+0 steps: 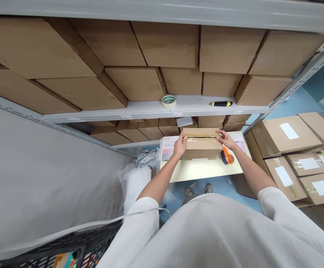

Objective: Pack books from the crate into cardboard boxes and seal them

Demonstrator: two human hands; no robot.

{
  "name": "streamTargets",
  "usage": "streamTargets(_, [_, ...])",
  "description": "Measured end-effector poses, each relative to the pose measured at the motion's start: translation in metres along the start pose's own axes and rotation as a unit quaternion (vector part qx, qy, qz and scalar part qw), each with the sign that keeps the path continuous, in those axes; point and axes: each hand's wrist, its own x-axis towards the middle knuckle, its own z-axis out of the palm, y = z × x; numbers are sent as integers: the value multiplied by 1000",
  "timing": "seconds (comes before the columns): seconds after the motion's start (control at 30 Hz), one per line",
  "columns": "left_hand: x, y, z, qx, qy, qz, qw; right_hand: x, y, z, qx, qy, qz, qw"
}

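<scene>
A small brown cardboard box [203, 149] rests on the pale yellow tabletop [203, 171]. A dark slit runs along its top between the flaps, with shiny clear tape beside it. My left hand [180, 146] grips the left end of the box near the top edge, fingers bent over the corner. At the right end, my right hand [225, 139] pinches the upper edge by the flaps. Just beneath my right wrist lies an orange and dark blue tape dispenser [227, 156]. Printed paper [168, 148] lies left of the box, and a pink-screened phone [240, 146] is right of my forearm.
Large cardboard boxes [170, 44] fill the metal shelf ahead; a tape roll [168, 101] and a yellow-black cutter [221, 104] lie on its ledge. Labelled cartons [290, 136] are stacked at right. White wrapping [136, 184] stands left, a black crate [75, 245] at lower left.
</scene>
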Motion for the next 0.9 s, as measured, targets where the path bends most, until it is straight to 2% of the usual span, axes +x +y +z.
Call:
streamTargets(0.17, [-2,7,-5,50,-13,-11,999,-5,2,0,-21,-1,-8,1000])
streamTargets(0.27, [-16,10,-11,106,-34,-39,993,-15,4,-2,-48,-21,1,999])
streamTargets(0.43, [-49,7,-15,143,-38,-40,988,-31,11,-2,-69,-34,-4,997])
streamTargets(0.57, [-58,3,-13,138,-31,-35,989,-35,17,1,-71,-38,-7,997])
streamTargets(0.7, [-47,2,-10,124,-27,-16,992,-29,18,5,-91,-7,-37,995])
streamTargets(0.8, [-39,7,-8,157,-13,10,987,-23,19,6,-104,-6,-45,994])
streamTargets(0.9, [-38,20,-3,231,27,102,967,-24,19,7,-111,-3,-48,993])
